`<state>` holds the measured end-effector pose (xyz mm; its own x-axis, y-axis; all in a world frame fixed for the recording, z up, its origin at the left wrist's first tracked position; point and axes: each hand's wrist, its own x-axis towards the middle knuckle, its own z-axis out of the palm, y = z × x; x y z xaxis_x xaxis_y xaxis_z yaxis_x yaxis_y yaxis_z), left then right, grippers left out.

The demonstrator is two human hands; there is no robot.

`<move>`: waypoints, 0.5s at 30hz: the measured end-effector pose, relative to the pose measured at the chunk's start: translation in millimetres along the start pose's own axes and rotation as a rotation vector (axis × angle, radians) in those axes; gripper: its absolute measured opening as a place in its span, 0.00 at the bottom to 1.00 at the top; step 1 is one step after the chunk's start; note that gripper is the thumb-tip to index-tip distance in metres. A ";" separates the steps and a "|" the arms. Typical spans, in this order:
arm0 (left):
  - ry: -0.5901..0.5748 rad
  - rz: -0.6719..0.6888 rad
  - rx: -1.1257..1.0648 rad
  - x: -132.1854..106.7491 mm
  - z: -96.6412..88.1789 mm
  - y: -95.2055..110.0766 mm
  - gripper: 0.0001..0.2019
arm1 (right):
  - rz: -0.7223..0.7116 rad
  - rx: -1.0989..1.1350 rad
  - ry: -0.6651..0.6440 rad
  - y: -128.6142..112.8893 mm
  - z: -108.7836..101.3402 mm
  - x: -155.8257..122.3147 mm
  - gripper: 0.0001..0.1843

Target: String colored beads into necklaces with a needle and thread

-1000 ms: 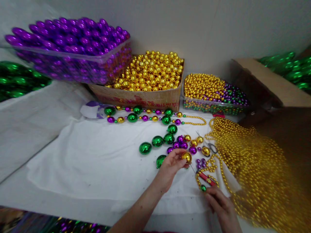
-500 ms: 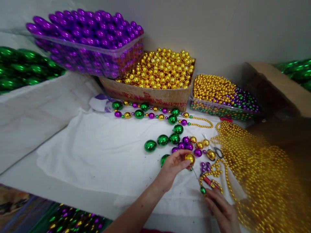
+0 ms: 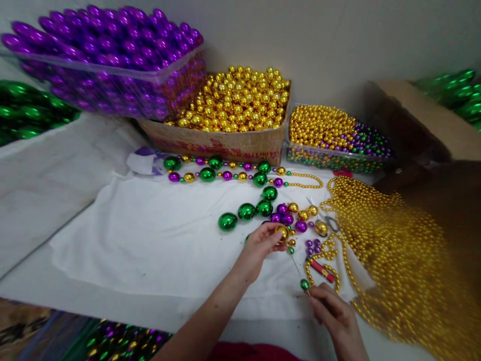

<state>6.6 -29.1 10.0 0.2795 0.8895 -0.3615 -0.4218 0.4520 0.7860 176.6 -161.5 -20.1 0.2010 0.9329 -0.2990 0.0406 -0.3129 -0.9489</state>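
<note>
In the head view, the left hand (image 3: 259, 248) has its thumb and fingers closed around a gold ball (image 3: 282, 233), above the white cloth (image 3: 150, 240). Beyond and to the right of it, the right hand (image 3: 332, 311) is pinched on a thin line (image 3: 296, 264), just behind a green bead (image 3: 304, 285). That line runs up toward the left hand, where a smaller green bead (image 3: 290, 250) sits just below the fingertips; whether it is wire, thread or needle I cannot tell.

To handle this well, I would hold the ball lightly but securely, since its glossy shell looks likely to slip. The line is best held gently taut and straight between the hands, with the right-hand pinch near the bead so that it cannot slide back. Moving slowly should avoid kinks.

Beyond the left hand's fingertips lie purple balls (image 3: 287, 219), close enough to be nudged. Farther from the right hand are a red stick (image 3: 323, 271) and a gold bead strand (image 3: 332, 250); the line should hang clear of both, as it could snag there.
</note>
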 end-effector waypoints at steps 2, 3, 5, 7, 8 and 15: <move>0.015 -0.012 0.016 0.6 0.0 1.9 0.15 | 0.010 0.017 -0.012 -5.4 1.0 -2.2 0.11; 0.026 -0.016 0.020 0.7 0.2 2.6 0.15 | 0.017 0.026 -0.018 -7.3 1.3 -2.9 0.11; 0.044 -0.015 0.025 0.9 0.9 3.1 0.15 | 0.033 0.048 -0.031 -9.1 1.4 -3.7 0.12; 0.046 -0.015 0.021 0.9 1.3 2.6 0.15 | 0.057 0.068 -0.049 -8.2 0.9 -3.9 0.13; 0.045 -0.016 0.019 0.9 1.3 2.1 0.15 | 0.073 0.079 -0.069 -6.8 0.3 -3.9 0.14; 0.009 0.005 -0.038 0.8 -1.7 3.6 0.14 | 0.181 0.149 -0.176 3.6 1.2 -2.8 0.18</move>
<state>3.8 -26.7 11.6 0.2696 0.8921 -0.3626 -0.4557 0.4499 0.7681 175.1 -165.0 -22.8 0.0185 0.8849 -0.4653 -0.1269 -0.4596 -0.8790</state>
